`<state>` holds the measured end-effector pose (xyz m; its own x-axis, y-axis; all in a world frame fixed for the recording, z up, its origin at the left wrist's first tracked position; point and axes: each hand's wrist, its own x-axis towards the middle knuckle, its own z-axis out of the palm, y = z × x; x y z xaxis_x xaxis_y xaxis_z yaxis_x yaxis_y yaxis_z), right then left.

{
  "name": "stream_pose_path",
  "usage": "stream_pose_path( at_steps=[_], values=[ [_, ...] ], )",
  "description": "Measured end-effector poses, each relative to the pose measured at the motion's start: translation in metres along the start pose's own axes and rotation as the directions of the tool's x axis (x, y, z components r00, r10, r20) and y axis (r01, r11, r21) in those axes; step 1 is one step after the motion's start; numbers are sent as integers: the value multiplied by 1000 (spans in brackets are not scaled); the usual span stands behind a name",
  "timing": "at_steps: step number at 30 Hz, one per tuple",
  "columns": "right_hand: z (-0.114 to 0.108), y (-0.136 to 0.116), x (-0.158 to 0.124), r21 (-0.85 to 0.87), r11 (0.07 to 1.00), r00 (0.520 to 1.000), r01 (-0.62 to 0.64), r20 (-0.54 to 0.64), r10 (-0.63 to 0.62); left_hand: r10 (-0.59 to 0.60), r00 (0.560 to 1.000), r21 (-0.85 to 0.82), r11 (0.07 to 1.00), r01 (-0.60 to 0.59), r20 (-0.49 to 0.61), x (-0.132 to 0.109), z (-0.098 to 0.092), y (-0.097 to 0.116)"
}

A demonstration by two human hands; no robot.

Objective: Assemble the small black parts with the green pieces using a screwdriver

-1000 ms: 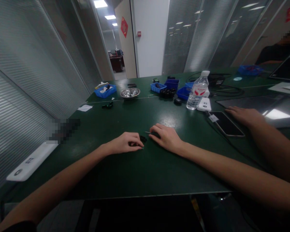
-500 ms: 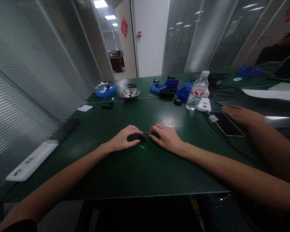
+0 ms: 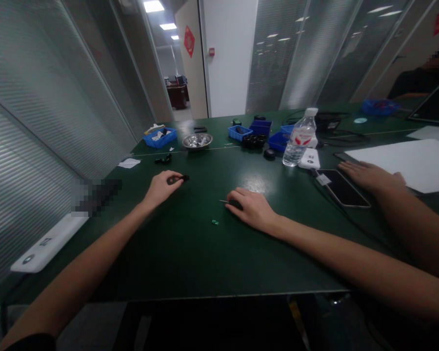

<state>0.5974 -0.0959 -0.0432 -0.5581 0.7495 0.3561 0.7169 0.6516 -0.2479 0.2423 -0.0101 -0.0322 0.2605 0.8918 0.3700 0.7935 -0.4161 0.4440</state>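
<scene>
My left hand pinches a small black part between thumb and fingertips, over the left-middle of the table. My right hand rests on the green tabletop, its fingers closed round the black handle of a small screwdriver whose thin metal shaft points left. Below and left of the screwdriver lies a tiny green circuit board, touched by neither hand. Beyond my left hand, several small dark pieces lie in a cluster.
Farther back stand a metal bowl, a blue tray and more blue bins. A water bottle stands right of centre, near a phone. Another person's hand lies beside the phone. A white power strip is at left.
My left hand has lifted the black part from beside the green board and carried it left and away from me. My right hand stays put. White paper at right has shifted.
</scene>
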Motion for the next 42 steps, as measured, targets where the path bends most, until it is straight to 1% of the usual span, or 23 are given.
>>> stream_pose_path(
  at_steps=[2,4,7,9,13,19,21,22,24,25,26,28,29,30,31,32,33,34,35,36,38,40,42],
  values=[
    [-1,-1,0,2,1000,1000,4,1,-4,-105,991,116,987,115,-86,6,-12,-32],
    [-2,-1,-1,2,1000,1000,8,0,-8,-208,965,208,948,239,-158,8,-23,-63],
    [-2,0,-1,7,1000,1000,6,-2,-6,-333,905,285,869,404,-265,5,-37,-101],
    [-1,0,-1,11,1000,1000,7,1,-7,-396,866,284,830,480,-306,3,-42,-119],
    [0,1,0,7,1000,1000,8,1,-8,-465,826,268,791,549,-320,0,-44,-136],
    [0,1,0,-11,1000,1000,10,8,-10,-502,801,265,765,587,-325,-1,-42,-137],
    [0,0,0,-16,1000,1000,9,2,-9,-480,800,281,762,584,-361,-1,-43,-131],
    [-1,0,0,-15,1000,1000,9,1,-9,-445,808,293,771,565,-387,-1,-43,-125],
    [-1,0,0,-12,1000,1000,9,5,-9,-327,845,313,823,475,-422,0,-42,-107],
    [-1,0,0,-10,1000,1000,9,9,-9,-263,871,306,861,405,-414,1,-40,-94],
    [-1,0,0,-8,1000,1000,9,11,-9,-212,900,279,902,330,-381,1,-36,-78],
    [-1,0,0,-4,1000,1000,10,12,-10,-122,958,174,970,170,-258,1,-26,-41],
    [0,1,0,-1,1000,1000,11,11,-11,-59,983,107,991,79,-175,-1,-20,-20],
    [0,1,1,1,1000,1000,11,9,-11,24,998,18,1000,-23,-64,-4,-14,1],
    [1,1,1,1,1000,1000,11,9,-11,127,988,-94,988,-118,90,-8,-8,22],
    [1,1,1,-2,1000,1000,9,8,-9,234,939,-216,959,-181,253,-13,-2,42],
    [2,1,1,-8,1000,1000,6,7,-6,332,859,-321,923,-211,390,-18,3,59],
    [2,1,1,-14,1000,1000,4,6,-4,400,794,-386,894,-227,459,-24,7,73],
    [2,1,1,-21,1000,1000,2,4,-2,447,747,-422,873,-244,493,-29,11,85],
    [2,1,1,-25,1000,1000,3,6,-3,475,723,-439,860,-260,502,-33,14,93],
    [1,1,0,-26,1000,1000,9,9,-8,492,721,-439,852,-283,489,-39,19,101],
    [1,0,0,-28,1000,1000,14,12,-14,498,731,-437,849,-298,468,-41,22,101],
    [0,1,0,-37,999,1000,13,11,-13,514,728,-445,838,-315,454,-41,24,99]
  ],
)
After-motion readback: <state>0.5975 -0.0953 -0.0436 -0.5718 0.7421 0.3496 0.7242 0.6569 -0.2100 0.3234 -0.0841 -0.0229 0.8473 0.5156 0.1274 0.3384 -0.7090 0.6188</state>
